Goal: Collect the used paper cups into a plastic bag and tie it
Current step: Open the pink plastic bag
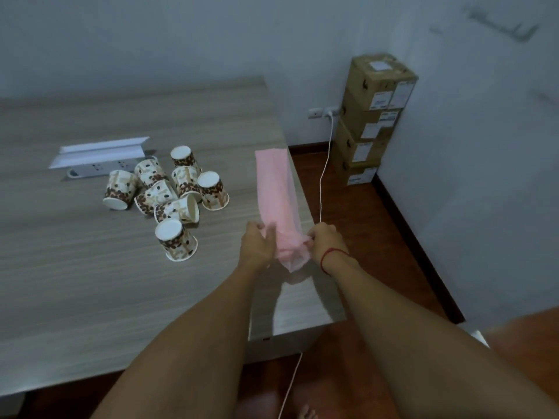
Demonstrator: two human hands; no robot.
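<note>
A long, flat pink plastic bag lies along the right edge of the grey wooden table. My left hand pinches its near end from the left. My right hand, with a red thread at the wrist, pinches the same end from the right. The near end is bunched and lifted a little off the table. Left of the bag lies a cluster of several paper cups printed with coffee beans, some upside down, some on their sides. The nearest cup stands upside down.
A white power strip and a folded white card lie behind the cups. A white cable runs from a wall socket down past the table's right edge. Stacked cardboard boxes stand in the corner on the wooden floor.
</note>
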